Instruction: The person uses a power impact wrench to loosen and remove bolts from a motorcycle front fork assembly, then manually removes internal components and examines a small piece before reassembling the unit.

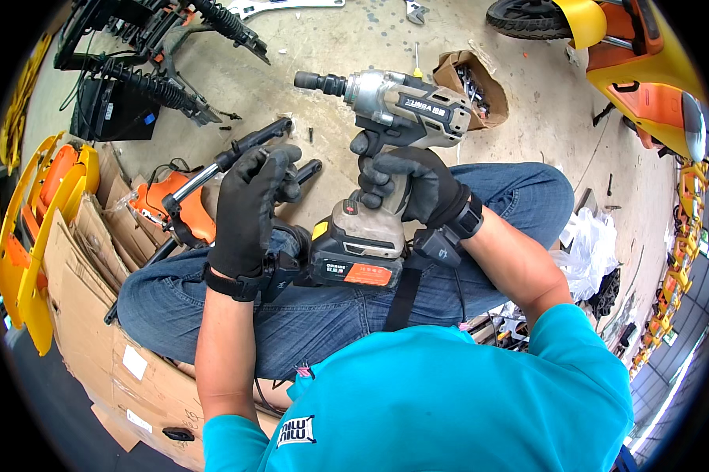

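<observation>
My gloved right hand (417, 185) is wrapped round the handle of a cordless impact wrench (417, 110). The wrench is held up over my lap. Its dark socket (319, 82) points left, and the black and orange battery pack (358, 263) hangs at its base. To the left, my gloved left hand (256, 200) is raised with fingers curled toward the thumb. Whatever they pinch, if anything, cannot be made out. Behind that hand lies a front fork (185, 189) with a silver tube and black ends, partly hidden by the glove.
An open cardboard box of small metal parts (480, 90) stands beyond the wrench. A loose bolt (310, 134) lies on the floor. Left are cardboard sheets (87, 259), yellow panels (36, 244) and a vehicle frame (146, 59). At right are a yellow-orange scooter (637, 71) and white plastic bags (590, 244).
</observation>
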`<state>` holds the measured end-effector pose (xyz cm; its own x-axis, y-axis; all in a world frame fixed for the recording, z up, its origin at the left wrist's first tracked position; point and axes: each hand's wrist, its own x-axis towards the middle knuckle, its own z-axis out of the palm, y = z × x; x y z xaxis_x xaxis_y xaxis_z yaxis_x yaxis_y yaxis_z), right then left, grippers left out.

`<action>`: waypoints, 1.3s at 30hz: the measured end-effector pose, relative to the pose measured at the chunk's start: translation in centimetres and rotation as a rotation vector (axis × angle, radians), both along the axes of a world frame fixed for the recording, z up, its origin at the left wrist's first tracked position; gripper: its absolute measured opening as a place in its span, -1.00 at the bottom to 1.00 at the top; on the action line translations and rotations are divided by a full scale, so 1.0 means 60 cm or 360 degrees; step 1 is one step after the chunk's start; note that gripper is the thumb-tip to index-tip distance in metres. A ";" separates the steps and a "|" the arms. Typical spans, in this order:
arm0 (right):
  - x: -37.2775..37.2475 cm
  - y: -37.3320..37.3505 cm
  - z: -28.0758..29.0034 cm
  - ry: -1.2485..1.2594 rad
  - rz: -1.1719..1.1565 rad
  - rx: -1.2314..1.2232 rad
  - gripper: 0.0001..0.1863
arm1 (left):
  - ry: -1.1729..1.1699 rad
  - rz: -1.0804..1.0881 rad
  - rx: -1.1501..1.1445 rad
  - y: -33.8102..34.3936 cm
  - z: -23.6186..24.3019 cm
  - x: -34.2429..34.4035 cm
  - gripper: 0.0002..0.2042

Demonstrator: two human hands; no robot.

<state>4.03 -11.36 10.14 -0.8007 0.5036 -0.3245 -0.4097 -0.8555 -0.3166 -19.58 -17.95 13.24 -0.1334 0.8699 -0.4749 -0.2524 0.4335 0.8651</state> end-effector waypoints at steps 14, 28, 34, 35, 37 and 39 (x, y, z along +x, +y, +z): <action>0.001 -0.007 0.007 -0.0088 0.0069 0.0110 -0.52 | -0.0235 0.0147 0.0071 0.002 -0.003 -0.012 -0.74; -0.005 0.001 0.016 -0.0114 0.0143 0.0280 -0.48 | -0.0441 0.0343 0.0234 0.002 0.004 -0.014 -0.71; -0.006 -0.006 0.010 -0.0108 0.0155 0.0201 -0.49 | -0.0607 0.0345 0.0354 0.005 0.010 -0.013 -0.66; -0.005 -0.008 0.005 -0.0064 0.0129 0.0168 -0.46 | -0.0628 0.0351 0.0366 0.005 0.011 -0.013 -0.65; -0.002 -0.010 -0.003 -0.0009 0.0104 0.0133 -0.43 | -0.0611 0.0356 0.0371 0.005 0.012 -0.015 -0.65; 0.004 -0.008 -0.005 -0.0031 0.0128 0.0166 -0.42 | -0.0532 0.0353 0.0359 0.007 0.011 -0.018 -0.65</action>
<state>4.29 -11.85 9.84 -0.8339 0.4696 -0.2899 -0.3337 -0.8475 -0.4129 -20.66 -17.55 13.89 -0.1996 0.9241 -0.3259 -0.5993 0.1480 0.7867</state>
